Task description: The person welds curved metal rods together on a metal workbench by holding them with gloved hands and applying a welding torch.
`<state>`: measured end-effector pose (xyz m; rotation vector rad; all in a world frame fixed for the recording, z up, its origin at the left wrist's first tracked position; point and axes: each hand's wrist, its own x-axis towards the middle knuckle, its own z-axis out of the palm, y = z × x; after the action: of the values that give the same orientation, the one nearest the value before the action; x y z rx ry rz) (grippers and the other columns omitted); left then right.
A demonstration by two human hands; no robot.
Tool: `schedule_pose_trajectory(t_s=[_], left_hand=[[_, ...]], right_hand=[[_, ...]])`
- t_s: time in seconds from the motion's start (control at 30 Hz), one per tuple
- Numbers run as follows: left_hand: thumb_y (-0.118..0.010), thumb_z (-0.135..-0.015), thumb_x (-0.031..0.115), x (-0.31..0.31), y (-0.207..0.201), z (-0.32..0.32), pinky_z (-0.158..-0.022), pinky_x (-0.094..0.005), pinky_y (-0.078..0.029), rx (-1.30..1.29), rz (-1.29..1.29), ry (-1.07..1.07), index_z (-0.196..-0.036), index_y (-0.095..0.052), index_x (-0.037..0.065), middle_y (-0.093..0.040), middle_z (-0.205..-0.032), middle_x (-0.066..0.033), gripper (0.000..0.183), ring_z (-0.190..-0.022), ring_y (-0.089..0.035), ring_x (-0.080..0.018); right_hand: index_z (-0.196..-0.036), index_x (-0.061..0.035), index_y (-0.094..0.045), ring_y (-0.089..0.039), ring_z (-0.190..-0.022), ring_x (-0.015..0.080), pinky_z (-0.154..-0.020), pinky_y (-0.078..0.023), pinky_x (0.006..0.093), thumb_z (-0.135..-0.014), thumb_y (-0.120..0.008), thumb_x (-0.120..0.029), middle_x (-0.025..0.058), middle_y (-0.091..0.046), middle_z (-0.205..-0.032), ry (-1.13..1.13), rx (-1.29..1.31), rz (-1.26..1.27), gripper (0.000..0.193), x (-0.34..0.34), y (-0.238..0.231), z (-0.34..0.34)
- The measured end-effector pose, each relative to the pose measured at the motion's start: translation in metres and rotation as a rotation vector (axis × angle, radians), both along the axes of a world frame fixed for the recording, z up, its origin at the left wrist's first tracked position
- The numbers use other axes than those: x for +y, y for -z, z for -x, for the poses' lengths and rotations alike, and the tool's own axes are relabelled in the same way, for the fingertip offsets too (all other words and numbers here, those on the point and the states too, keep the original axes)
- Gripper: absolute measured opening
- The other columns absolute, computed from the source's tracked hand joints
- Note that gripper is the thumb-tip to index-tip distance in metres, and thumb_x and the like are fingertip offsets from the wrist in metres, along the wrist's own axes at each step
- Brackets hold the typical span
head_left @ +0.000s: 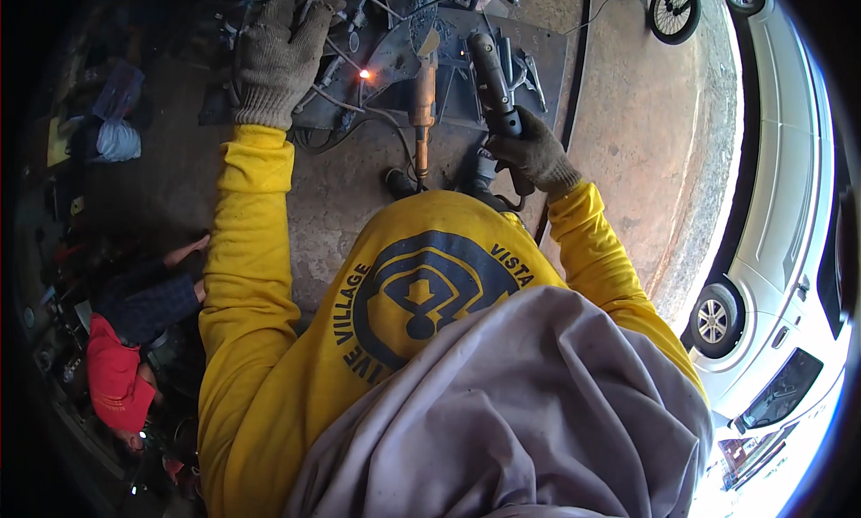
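Note:
My left hand point(280, 60), in a knitted work glove, lies with fingers stretched and thumb apart over bent metal rods point(336, 95) on a dark metal worktable point(395, 101). Whether it presses on the rods cannot be told. A bright orange spot glows on the rods just right of that hand. My right hand point(538, 155), also gloved, is wrapped round the handle of a dark tubular tool point(491, 78) with a cord below. Its barrel points away from me over the table's right part. Between my hands lies an orange, long-bodied power tool point(424, 96), perhaps an angle grinder.
Several metal pieces point(529, 74) lie right of the tubular tool. Cables point(395, 128) hang off the table's near edge by my feet. A person in a red shirt point(117, 374) is at lower left. A white vehicle point(771, 222) and a bicycle wheel point(674, 11) stand right.

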<state>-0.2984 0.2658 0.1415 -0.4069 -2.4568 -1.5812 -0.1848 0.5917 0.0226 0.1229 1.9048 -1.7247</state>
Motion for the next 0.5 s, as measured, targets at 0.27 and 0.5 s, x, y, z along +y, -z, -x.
schedule_pose_trajectory(t_s=[0.27, 0.5], left_hand=[[-0.069, -0.095, 0.023, 0.003, -0.009, 0.000, -0.086, -0.0291, -0.055, 0.737, 0.919, 0.065, -0.125, -0.062, 0.002, -0.071, -0.110, -0.0104, 0.037, -0.101, -0.069, -0.0167], [-0.062, -0.096, 0.046, 0.012, 0.016, 0.007, -0.099, -0.0390, -0.048, 0.177, 0.463, -0.111, -0.136, -0.051, -0.003, -0.060, -0.128, -0.0233, 0.064, -0.118, -0.059, -0.0335]], right_hand=[[-0.110, 0.0016, -0.066, -0.066, -0.084, 0.0258, -0.080, -0.052, 0.0388, -0.079, -0.075, -0.027, 0.0163, -0.069, -0.091, 0.060, 0.100, -0.350, 0.043, 0.001, 0.002, -0.005], [-0.129, -0.0039, -0.057, -0.065, -0.099, 0.0225, -0.090, -0.056, 0.0386, -0.085, -0.072, -0.018, 0.0094, -0.063, -0.112, 0.178, -0.309, 0.462, 0.048, 0.013, 0.010, -0.009]])
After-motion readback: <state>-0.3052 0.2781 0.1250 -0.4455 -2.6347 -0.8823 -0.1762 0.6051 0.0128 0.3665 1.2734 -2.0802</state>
